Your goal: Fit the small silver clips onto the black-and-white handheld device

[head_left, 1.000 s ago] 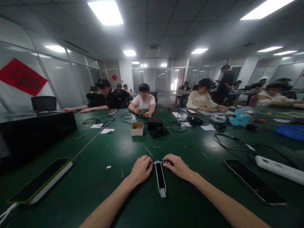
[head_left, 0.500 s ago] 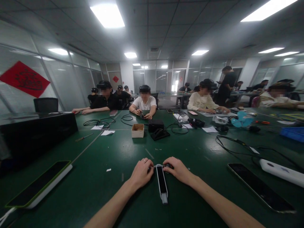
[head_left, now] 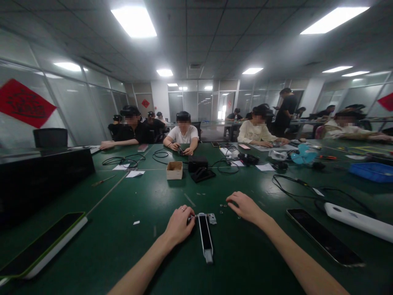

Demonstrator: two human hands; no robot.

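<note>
at the far left of the green table (head_left: 123, 246), well apart from the left hand, lies a flat dark-faced slab with a green edge (head_left: 43, 241), resting on something white. nearer the left hand, off to its left, is a white scrap (head_left: 136, 222). beyond the left hand, out across the table, stands an open cardboard box (head_left: 175, 175).

the left hand (head_left: 179, 225) rests on the table with its fingers curled in at the far left corner of the slim device. a small dark bit shows at the fingertips, but i cannot tell whether they pinch it or only cover it.

the slim device (head_left: 205, 233), a dark strip in a white frame, lies flat between the two hands, just right of the left fingertips, its narrow grey end towards the wearer. a small metal plate (head_left: 212, 218) sits at its far right edge, in the gap between the hands; it looks lined up there, though whether it is fastened i cannot tell.

further right, just short of the right fingertips, small rings (head_left: 223, 205) lie loose, so these at least seem not yet fitted anywhere.

the right hand (head_left: 244, 207) hovers next to them, fingers loosely bent and apart, with nothing visible in them. well right of it lie a dark phone (head_left: 322, 235) and a long white case (head_left: 356, 219), both apart from either hand.
</note>
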